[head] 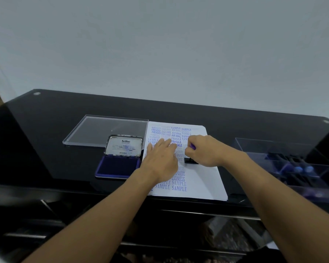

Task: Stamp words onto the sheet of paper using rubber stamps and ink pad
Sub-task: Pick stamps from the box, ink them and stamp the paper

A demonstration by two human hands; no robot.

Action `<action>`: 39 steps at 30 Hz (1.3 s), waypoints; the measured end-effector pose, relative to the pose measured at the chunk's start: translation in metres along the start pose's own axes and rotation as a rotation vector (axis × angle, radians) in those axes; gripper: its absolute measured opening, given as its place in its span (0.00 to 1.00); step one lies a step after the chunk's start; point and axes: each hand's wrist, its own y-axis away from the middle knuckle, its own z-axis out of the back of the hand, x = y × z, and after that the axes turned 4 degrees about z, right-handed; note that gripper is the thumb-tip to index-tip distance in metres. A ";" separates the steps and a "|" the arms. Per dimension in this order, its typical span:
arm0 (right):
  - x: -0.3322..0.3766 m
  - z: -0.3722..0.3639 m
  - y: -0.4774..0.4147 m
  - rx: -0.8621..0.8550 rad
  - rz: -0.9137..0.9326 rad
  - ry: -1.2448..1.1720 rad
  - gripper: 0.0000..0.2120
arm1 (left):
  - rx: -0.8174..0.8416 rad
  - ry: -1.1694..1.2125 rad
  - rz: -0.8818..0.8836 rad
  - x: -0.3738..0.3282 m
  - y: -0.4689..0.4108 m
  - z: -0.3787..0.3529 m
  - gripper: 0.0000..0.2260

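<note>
A white sheet of paper [201,177] lies on the black glass table, covered with several blue stamped words such as SAMPLE, FRAGILE and AIR MAIL. My left hand [160,160] rests flat on the sheet with fingers spread, holding it down. My right hand [202,149] is closed around a rubber stamp [191,160]; its black base touches the paper and a purple handle tip shows above my fingers. The open ink pad [118,167], a blue pad with a raised metal Artline lid, sits just left of the sheet.
A clear acrylic lid [95,131] lies behind the ink pad. At the right stands a clear compartment box [292,164] holding several more stamps with blue knobs. The table's front edge [103,192] runs just below the paper.
</note>
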 end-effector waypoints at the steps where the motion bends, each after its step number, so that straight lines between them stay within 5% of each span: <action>1: 0.000 0.000 0.000 0.000 0.002 -0.001 0.11 | -0.001 0.001 -0.001 0.000 0.000 0.000 0.22; 39: 0.001 -0.035 0.001 -0.283 -0.005 0.056 0.11 | -0.075 -0.042 -0.030 0.003 0.006 -0.015 0.22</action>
